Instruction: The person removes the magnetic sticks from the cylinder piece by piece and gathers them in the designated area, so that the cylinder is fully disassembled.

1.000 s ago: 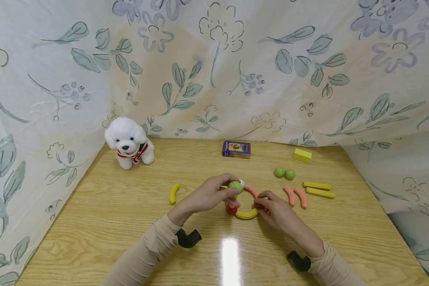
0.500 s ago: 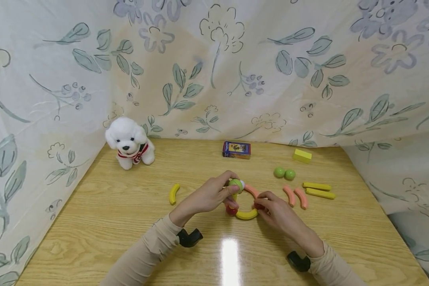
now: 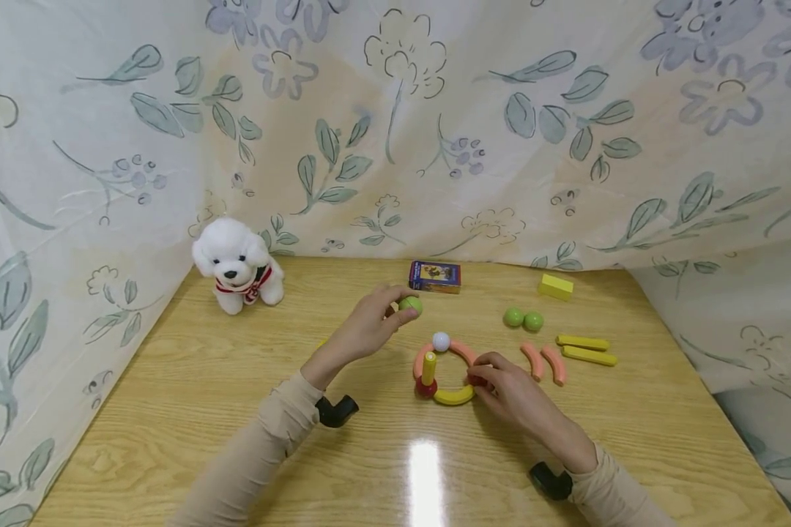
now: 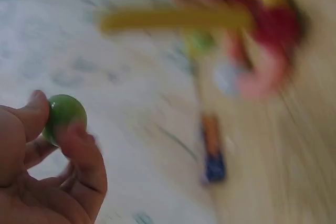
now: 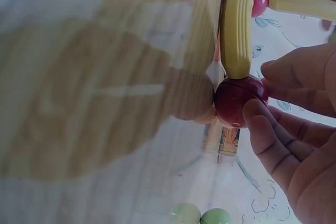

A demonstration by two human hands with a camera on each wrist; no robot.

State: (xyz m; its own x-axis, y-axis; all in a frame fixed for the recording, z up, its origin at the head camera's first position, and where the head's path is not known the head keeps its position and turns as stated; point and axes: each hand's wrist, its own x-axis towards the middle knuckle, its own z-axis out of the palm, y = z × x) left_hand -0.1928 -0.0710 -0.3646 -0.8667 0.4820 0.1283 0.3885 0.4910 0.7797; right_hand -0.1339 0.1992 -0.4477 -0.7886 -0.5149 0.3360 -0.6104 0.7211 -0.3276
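My left hand (image 3: 364, 326) pinches a green ball (image 4: 64, 118) between thumb and fingers, raised off the table behind and left of a ring of toy pieces. That ring joins curved pink bars (image 3: 463, 350), a curved yellow bar (image 3: 453, 396), a white ball (image 3: 441, 341) and red balls. From the left red ball (image 3: 425, 387) a straight yellow stick (image 3: 429, 368) stands upright, its top bare. My right hand (image 3: 517, 388) holds the right red ball (image 5: 239, 100) between thumb and fingertips; in the head view the fingers mostly cover that ball.
Farther right lie two green balls (image 3: 524, 319), two loose pink bars (image 3: 543, 364) and two yellow sticks (image 3: 587, 350). A yellow block (image 3: 556, 287), a small blue box (image 3: 435, 277) and a white plush dog (image 3: 237, 265) stand toward the back, before a floral curtain (image 3: 395, 132).
My left hand has lifted the green ball off the top of the upright yellow stick and carried it back and left. My right hand stays at its red ball.
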